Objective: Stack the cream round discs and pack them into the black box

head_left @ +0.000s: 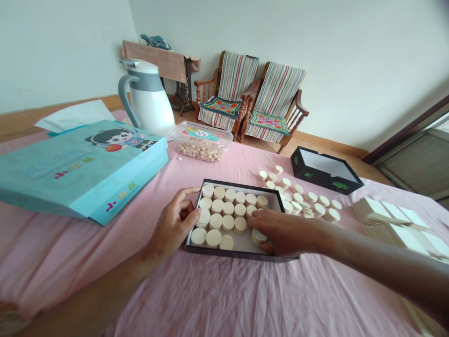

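A shallow black-edged box (242, 255) lies on the pink cloth, filled with rows of pale round wooden discs (228, 208) in short stacks. At its left edge, my left hand (175, 217) grips the rim, thumb beside the nearest stacks and fingers curled. Over the right part of the box, my right hand (277, 231) is closed on a small stack of discs (258, 237) in the front right area. Bare box floor shows between that stack and the front row. My right hand hides the box's right side.
Loose discs (298, 196) lie behind my right forearm. A black box lid (326, 171) and stacked pale rectangular pieces (393, 220) are at the right. A turquoise box (84, 164), a white-grey jug (149, 98) and a clear tub of nuts (201, 142) stand left and behind. Two chairs are beyond.
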The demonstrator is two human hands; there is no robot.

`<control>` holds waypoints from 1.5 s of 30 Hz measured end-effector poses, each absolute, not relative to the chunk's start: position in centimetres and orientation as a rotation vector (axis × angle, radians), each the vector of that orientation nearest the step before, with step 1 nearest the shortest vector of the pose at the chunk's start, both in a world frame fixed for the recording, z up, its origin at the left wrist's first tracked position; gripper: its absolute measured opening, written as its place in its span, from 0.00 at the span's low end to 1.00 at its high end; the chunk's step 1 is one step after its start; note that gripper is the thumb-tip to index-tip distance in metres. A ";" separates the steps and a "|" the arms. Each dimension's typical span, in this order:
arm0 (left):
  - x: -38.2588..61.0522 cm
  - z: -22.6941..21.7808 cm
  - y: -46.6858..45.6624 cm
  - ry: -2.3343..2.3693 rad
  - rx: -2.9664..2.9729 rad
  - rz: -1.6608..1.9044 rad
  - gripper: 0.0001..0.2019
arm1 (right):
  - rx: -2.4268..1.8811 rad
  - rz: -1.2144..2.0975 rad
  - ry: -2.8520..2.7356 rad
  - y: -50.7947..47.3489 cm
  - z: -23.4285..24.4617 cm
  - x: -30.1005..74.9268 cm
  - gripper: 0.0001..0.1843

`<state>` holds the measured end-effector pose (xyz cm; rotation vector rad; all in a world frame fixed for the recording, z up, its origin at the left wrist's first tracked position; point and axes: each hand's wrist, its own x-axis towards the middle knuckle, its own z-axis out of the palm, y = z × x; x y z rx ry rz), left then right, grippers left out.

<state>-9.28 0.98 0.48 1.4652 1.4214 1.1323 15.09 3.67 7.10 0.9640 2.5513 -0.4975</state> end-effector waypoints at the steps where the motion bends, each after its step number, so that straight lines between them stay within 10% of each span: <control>1: -9.3 0.4 1.0 1.423 1.470 1.129 0.24 | 0.962 -0.498 2.553 3.6 7.1 15.1 0.13; 32: -9.2 0.4 1.0 1.406 1.502 1.141 0.25 | 1.482 -1.080 2.522 0.9 6.8 14.2 0.17; 45: -9.4 -0.2 1.6 1.341 1.391 1.153 0.31 | 2.249 -0.610 2.729 -0.8 9.3 26.9 0.13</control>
